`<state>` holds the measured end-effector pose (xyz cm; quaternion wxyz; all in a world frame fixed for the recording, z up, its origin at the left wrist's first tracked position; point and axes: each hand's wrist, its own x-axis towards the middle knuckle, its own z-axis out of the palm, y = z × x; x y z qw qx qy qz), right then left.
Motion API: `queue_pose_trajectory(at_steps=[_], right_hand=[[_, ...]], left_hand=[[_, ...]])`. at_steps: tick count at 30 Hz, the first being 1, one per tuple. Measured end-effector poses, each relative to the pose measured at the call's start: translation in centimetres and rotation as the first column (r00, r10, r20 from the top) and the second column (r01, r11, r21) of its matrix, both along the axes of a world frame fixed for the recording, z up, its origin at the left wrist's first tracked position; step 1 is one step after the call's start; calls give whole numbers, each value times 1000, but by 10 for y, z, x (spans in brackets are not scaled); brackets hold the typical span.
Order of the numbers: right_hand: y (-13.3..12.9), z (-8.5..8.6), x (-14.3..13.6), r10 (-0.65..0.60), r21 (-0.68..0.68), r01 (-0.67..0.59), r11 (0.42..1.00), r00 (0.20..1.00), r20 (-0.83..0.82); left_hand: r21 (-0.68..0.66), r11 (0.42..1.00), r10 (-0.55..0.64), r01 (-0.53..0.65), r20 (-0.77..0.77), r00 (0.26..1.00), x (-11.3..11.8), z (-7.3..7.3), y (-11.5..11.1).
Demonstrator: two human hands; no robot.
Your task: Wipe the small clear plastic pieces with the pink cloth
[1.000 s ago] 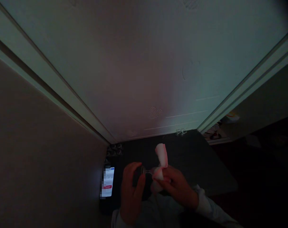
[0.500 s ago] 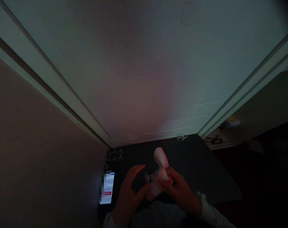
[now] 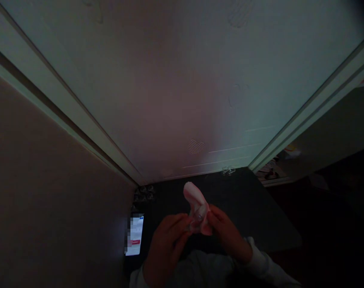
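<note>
A pink cloth (image 3: 194, 194) stands up from between my hands, its upper end flopping to the left. Within its folds is a small clear glass-like piece (image 3: 200, 213), largely covered, so I cannot make out its exact kind. My left hand (image 3: 169, 237) pinches at the left side of this bundle, fingertips closed on the piece or the cloth around it. From the right, my right hand (image 3: 225, 232) grips the cloth between thumb and fingers. Both hands are above the dark table (image 3: 254, 212).
A lit phone (image 3: 135, 236) lies at the table's left side. Several small clear pieces (image 3: 144, 193) are grouped at the back left corner, and other clear pieces (image 3: 228, 171) stand by the back edge. A pale panel with embossed hearts (image 3: 196, 146) rises behind the table. The light is dim.
My left hand has gone from open beside the clear piece to closed at the bundle. The cloth's upper end has shifted left, and the cloth now wraps around the piece.
</note>
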<state>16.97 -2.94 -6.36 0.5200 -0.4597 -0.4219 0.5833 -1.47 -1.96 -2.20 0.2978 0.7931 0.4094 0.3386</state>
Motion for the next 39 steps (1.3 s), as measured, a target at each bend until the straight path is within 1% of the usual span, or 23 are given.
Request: queue_pose_trajectory(at_steps=[3, 8, 13, 18, 20, 25, 27, 29, 32, 36, 39], right_hand=[[-1, 3, -4, -15, -6, 15, 1000, 1000, 26], [-4, 9, -7, -15, 4, 15, 1000, 1000, 18], [-6, 11, -5, 8, 2, -8, 1000, 1000, -1], [-7, 10, -4, 13, -25, -14, 1000, 1000, -20], [-6, 10, -4, 21, -23, -22, 999, 999, -27], [-7, 11, -4, 50, -4, -50, 999, 999, -22], [-8, 11, -4, 53, -4, -53, 999, 999, -7], [-10, 12, -4, 45, -4, -45, 999, 999, 10], [-11, 14, -3, 21, 27, -22, 999, 998, 58], [-13, 21, -1, 11, 88, -21, 996, 994, 113], [-14, 26, -1, 13, 139, -32, 990, 991, 135]], left_hand=[[1, 1000, 3, -3, -43, 999, -1, -1, -1], [-83, 994, 65, -70, -61, 996, -1, -1, -4], [-186, 977, 108, -108, -13, 994, 1, 3, -6], [-250, 964, 102, -92, 29, 994, 3, 4, -7], [-233, 969, 92, -85, 21, 996, 2, 3, -8], [-98, 995, 27, -24, 35, 999, -1, 3, -8], [-93, 995, 23, -19, 43, 999, -2, 5, -9], [-134, 990, 57, -50, 48, 997, -2, 6, -11], [-249, 962, 135, -112, 76, 988, 1, 9, -14], [-420, 900, 203, -113, 175, 963, 6, 12, -15], [-541, 835, 272, -100, 248, 930, 8, 12, -15]])
